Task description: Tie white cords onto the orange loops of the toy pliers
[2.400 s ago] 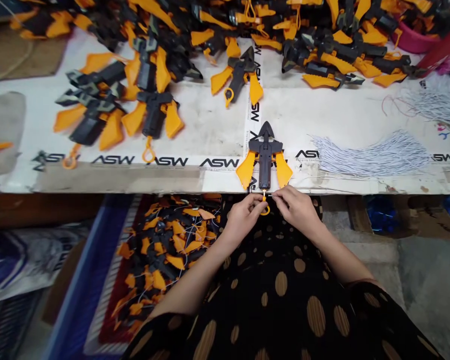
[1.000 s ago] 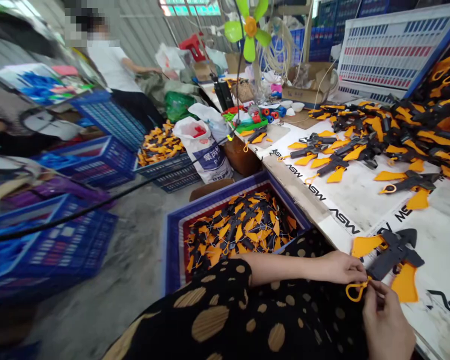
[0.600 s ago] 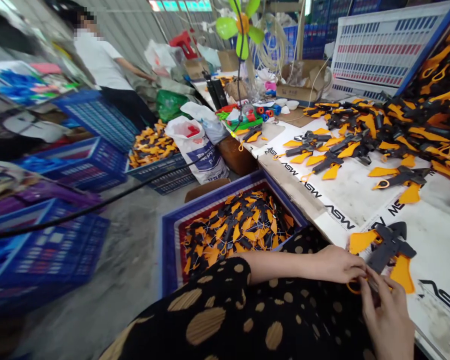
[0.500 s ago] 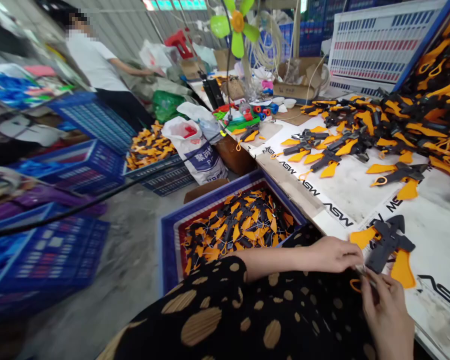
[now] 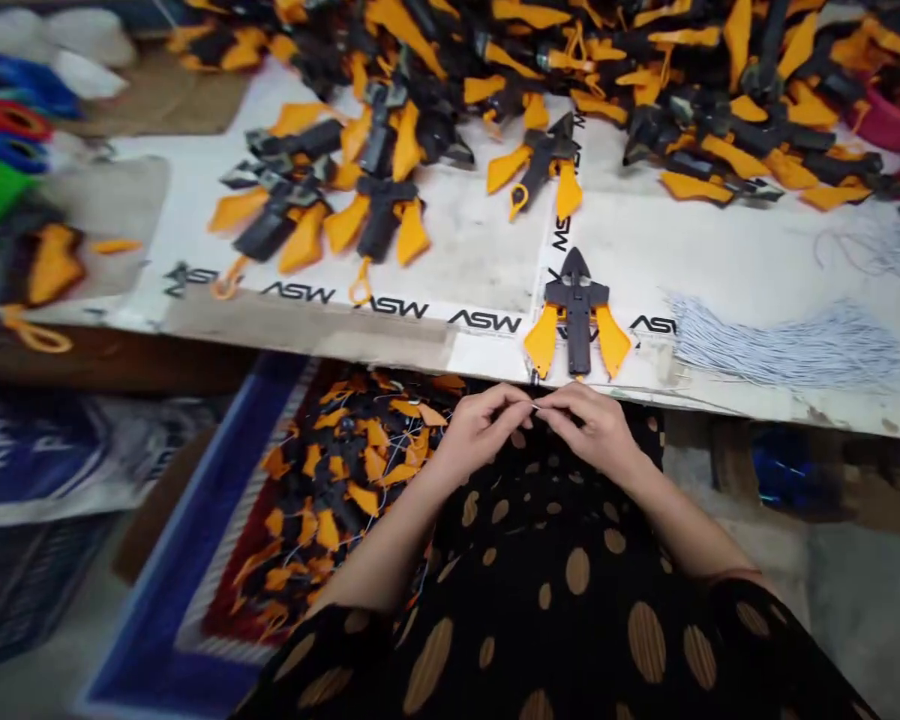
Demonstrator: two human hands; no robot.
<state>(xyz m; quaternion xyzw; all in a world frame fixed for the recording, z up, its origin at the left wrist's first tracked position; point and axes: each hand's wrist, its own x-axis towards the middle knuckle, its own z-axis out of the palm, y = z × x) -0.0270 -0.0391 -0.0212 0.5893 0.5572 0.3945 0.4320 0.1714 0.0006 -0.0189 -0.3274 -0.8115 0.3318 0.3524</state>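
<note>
At the table's front edge, my left hand (image 5: 487, 425) and my right hand (image 5: 592, 425) meet fingertip to fingertip. Both pinch a thin white string (image 5: 535, 406), of which only a short bit shows. Just beyond the fingers a toy plane (image 5: 576, 310) lies flat, with a dark grey pointed body and two orange fins. Its lower end comes close to my right fingertips; whether the string is joined to it I cannot tell. Right of the toy rests a bundle of white strings (image 5: 787, 345).
More dark-and-orange toys (image 5: 379, 215) lie on the white-covered table (image 5: 465, 215), heaped along the back. Below its edge, left of my lap, stands a blue crate (image 5: 187, 530) full of similar toys with strings. A pink container (image 5: 896, 125) is at the far right.
The view has swung right and down from the room to the table. My hands, earlier around an orange loop by the toy, now pinch close together in front of it.
</note>
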